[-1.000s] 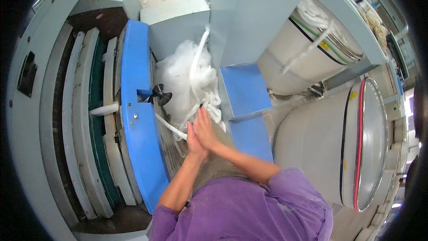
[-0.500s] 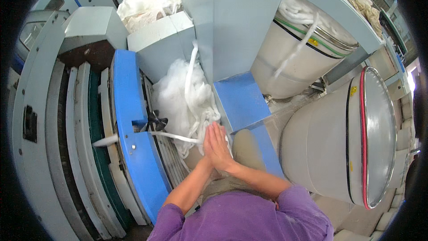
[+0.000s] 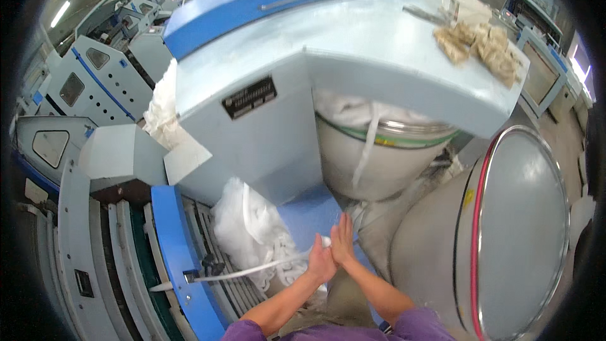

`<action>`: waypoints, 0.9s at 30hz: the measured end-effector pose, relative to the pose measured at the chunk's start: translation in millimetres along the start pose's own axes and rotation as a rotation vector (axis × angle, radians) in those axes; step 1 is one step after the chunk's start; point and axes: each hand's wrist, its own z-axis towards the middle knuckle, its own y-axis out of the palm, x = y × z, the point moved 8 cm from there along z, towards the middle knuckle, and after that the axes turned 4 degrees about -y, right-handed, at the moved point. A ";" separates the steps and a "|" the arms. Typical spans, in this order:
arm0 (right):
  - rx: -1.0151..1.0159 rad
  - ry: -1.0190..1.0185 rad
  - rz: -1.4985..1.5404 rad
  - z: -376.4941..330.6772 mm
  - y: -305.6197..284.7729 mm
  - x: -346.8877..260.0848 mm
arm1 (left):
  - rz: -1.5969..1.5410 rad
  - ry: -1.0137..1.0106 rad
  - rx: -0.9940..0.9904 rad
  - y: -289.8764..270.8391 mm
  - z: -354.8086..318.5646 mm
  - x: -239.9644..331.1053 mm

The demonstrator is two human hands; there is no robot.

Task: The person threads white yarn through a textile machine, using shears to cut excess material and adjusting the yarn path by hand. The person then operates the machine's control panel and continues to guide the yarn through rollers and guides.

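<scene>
A white cotton sliver (image 3: 262, 268) runs from a slot in the blue machine panel (image 3: 165, 230) across to my hands. My left hand (image 3: 322, 261) and my right hand (image 3: 343, 241) press palm to palm with the sliver between them, fingers out straight. The right hand sits slightly farther forward. A short white end of the sliver shows past the left hand's fingertips. Beside them, to the left, lies a heap of loose white cotton (image 3: 243, 221) with coiled sliver over it. The inner sides of both palms are hidden.
A blue step (image 3: 309, 211) lies beyond my hands. A tall can with sliver (image 3: 379, 170) stands under the grey machine cover (image 3: 252, 132); another large can (image 3: 435, 246) leans at right. Brown cloths (image 3: 483, 50) lie on top. More white cotton (image 3: 163, 104) is at left.
My view has tilted up and shows more of the machine top. The right palm has slid forward along the left one. The sliver is drawn straighter from the slot to my hands.
</scene>
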 end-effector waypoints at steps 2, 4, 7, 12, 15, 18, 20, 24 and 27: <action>0.075 -0.240 -0.034 5.9 -28.9 -46.1 | 0.150 0.192 0.128 32.9 9.7 18.5; 0.005 -0.312 -0.098 10.6 -46.5 -82.3 | 0.159 0.220 0.268 62.0 16.1 30.0; -0.025 -0.298 -0.127 37.6 -81.4 -125.0 | 0.181 0.164 0.108 128.8 13.2 39.3; -0.057 -0.349 -0.111 81.6 -105.4 -198.1 | 0.229 0.274 0.031 209.2 1.2 79.9; -0.139 -0.551 -0.143 74.6 -93.5 -257.8 | 0.193 0.585 0.142 231.4 -17.6 121.0; -0.013 -0.613 -0.166 111.6 -103.6 -296.5 | 0.209 0.507 0.003 252.5 -33.5 139.8; 0.001 -0.664 -0.314 136.7 -103.1 -314.0 | 0.183 0.494 -0.033 253.2 -36.4 152.3; 0.011 -0.810 -0.305 171.5 -89.7 -348.8 | 0.375 0.552 0.167 218.3 -36.3 197.6; -0.124 -0.835 -0.178 189.6 -75.8 -377.1 | 0.416 0.609 0.251 191.4 -39.5 231.1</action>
